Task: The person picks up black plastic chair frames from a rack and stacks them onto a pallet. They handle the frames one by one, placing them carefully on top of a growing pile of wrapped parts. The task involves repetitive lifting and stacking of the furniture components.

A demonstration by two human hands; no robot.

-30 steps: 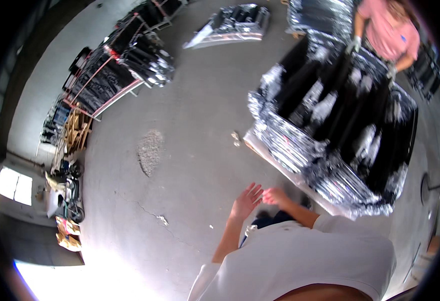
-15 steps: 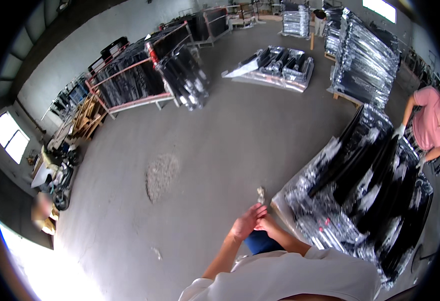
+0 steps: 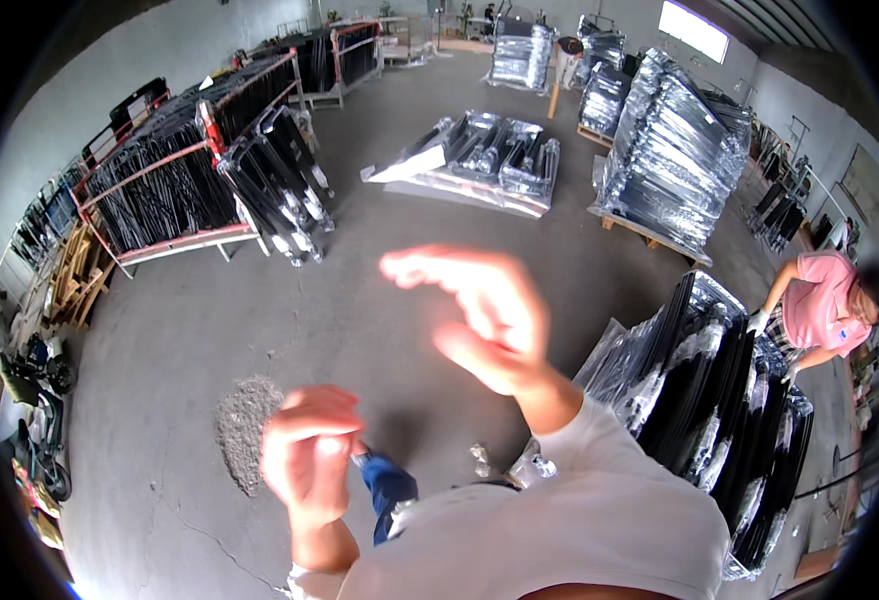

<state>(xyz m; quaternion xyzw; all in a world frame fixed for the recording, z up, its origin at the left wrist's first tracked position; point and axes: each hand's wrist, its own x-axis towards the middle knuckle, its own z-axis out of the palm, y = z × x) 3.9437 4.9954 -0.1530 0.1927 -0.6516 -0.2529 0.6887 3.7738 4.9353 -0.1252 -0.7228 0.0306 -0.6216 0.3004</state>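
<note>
Both of my hands are raised over the grey concrete floor, apart from each other and blurred by motion. My right hand (image 3: 487, 318) is held out in front of me, with its fingers stretched to the left and its thumb apart. Lower and to the left is my left hand (image 3: 309, 450), its fingers loosely bent and a gap showing before the thumb. Nothing shows in either hand, and neither touches anything. Nearest on the right is a stack of long black parts (image 3: 694, 385) wrapped in clear film. A small crumpled scrap (image 3: 480, 460) lies on the floor by my body.
A person in a pink top (image 3: 827, 300) leans over the black stack with gloved hands. Ahead lies a low film-wrapped bundle (image 3: 489, 160); a tall wrapped stack (image 3: 669, 160) stands on a pallet. A red rack (image 3: 169, 200) of black parts stands left, near a rough floor patch (image 3: 247, 430).
My hands were together close to my body; now they are apart and raised, the right one further forward. The view has swung to the right. The person in pink still leans over the stack.
</note>
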